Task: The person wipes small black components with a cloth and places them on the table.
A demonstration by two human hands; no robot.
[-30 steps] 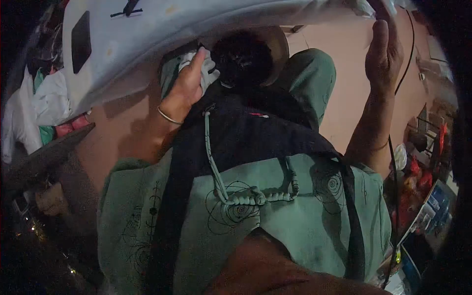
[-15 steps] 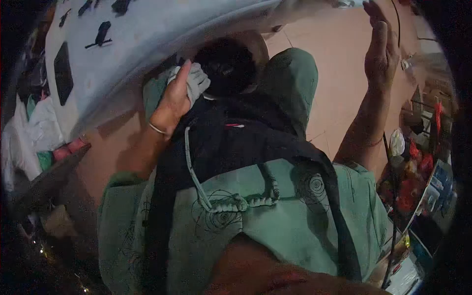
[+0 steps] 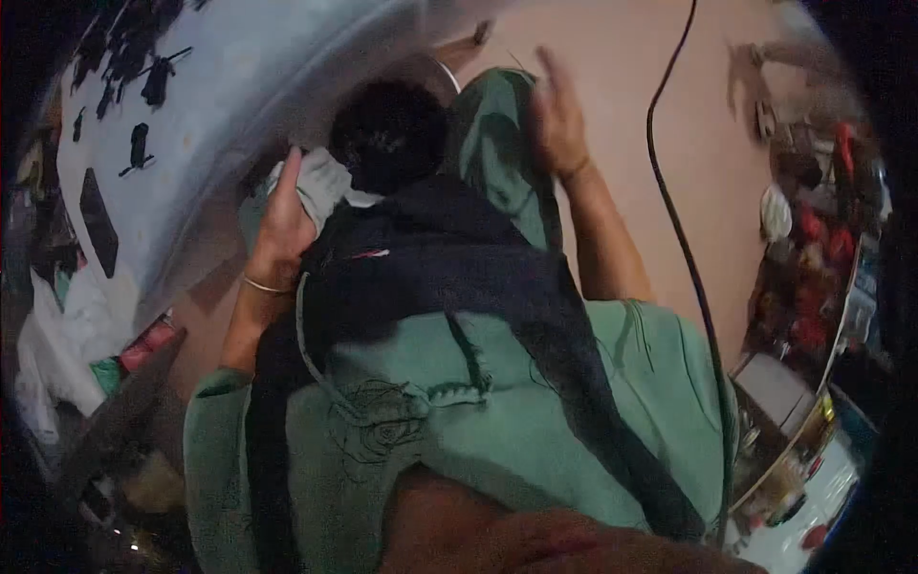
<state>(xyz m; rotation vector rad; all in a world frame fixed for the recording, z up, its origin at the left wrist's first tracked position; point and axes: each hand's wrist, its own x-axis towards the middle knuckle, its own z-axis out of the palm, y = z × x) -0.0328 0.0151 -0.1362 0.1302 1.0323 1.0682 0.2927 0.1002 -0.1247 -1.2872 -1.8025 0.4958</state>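
Note:
My left hand [image 3: 284,215] is wrapped round a crumpled, pale grey cloth [image 3: 325,184], with the thumb pointing up. Right beside that cloth is a round, black, fuzzy mass [image 3: 387,136] between my knees; its kind is unclear. My right hand [image 3: 559,120] is raised near my right knee, smeared by motion. Its fingers look stretched out, and nothing shows in it. A dark apron [image 3: 449,249] lies over my lap, on top of green clothing [image 3: 612,373].
A pale work surface [image 3: 258,67] with several small black pieces [image 3: 141,148] is at the upper left. A black cable [image 3: 660,163] runs down the right side. White bags [image 3: 67,344] lie at left, and assorted goods [image 3: 813,277] crowd the right edge.
My right hand has swung inward from the far right to my right knee. The view has shifted, and the cable now shows more fully. My left hand still grips the cloth.

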